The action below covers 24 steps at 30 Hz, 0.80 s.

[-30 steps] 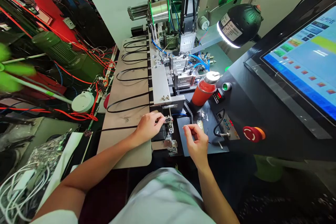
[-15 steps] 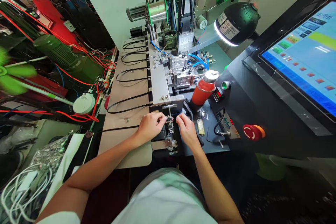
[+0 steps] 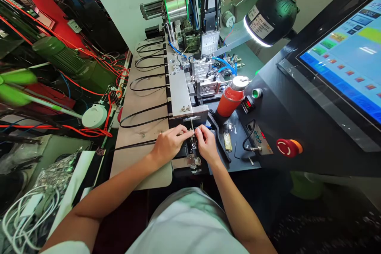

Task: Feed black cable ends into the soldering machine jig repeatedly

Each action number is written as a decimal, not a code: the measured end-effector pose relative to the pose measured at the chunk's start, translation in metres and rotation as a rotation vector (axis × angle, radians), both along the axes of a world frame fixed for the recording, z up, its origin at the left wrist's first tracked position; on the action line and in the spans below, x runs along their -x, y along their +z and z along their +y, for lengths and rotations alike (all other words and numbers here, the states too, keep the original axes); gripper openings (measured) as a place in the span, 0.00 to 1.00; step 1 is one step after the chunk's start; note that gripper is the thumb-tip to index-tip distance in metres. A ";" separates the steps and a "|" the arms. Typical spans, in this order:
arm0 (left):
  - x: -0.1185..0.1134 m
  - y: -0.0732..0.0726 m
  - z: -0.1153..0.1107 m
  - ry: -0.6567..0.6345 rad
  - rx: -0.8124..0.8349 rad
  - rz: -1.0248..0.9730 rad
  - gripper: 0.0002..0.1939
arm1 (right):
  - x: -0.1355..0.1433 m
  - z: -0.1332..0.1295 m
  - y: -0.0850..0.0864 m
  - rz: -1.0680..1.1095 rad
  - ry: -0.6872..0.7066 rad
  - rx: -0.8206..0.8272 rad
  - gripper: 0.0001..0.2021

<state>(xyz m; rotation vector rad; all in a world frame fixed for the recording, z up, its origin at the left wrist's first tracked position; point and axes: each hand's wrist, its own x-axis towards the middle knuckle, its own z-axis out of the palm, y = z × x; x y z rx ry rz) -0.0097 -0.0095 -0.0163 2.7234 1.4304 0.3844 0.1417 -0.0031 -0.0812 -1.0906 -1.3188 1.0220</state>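
My left hand point(image 3: 169, 145) is closed in a pinch over a small metal fixture point(image 3: 194, 158) at the machine's near end. A black cable point(image 3: 135, 145) runs across the beige board and in under this hand; its end is hidden by the fingers. Close against the left fingertips, my right hand point(image 3: 207, 145) is also closed, thumb and index finger pressed together. Whatever lies between those fingers is too small to make out. Just beyond both hands is a flat metal plate point(image 3: 180, 93) with two screws.
More black cables lie looped on the beige board point(image 3: 143, 107). Right of the hands are an orange-red bottle point(image 3: 228, 102), a black brush point(image 3: 218, 133), a hex key point(image 3: 236, 151) and a red stop button point(image 3: 288, 148). A lamp point(image 3: 269, 19) and touchscreen point(image 3: 351, 59) stand farther right.
My right hand has moved left, so its fingertips now meet those of my left hand over the fixture. My left fingertips have shifted slightly right. The whole view has tilted a little.
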 end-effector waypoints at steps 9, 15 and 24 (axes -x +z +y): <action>0.004 0.009 0.001 -0.055 0.005 0.052 0.14 | -0.013 -0.005 -0.001 -0.091 -0.060 0.018 0.17; 0.009 0.005 0.002 0.110 0.089 0.036 0.10 | -0.021 -0.015 0.008 -0.315 -0.083 -0.279 0.13; 0.007 0.005 0.002 0.117 0.102 0.041 0.09 | -0.024 -0.022 0.013 -0.319 -0.146 -0.266 0.10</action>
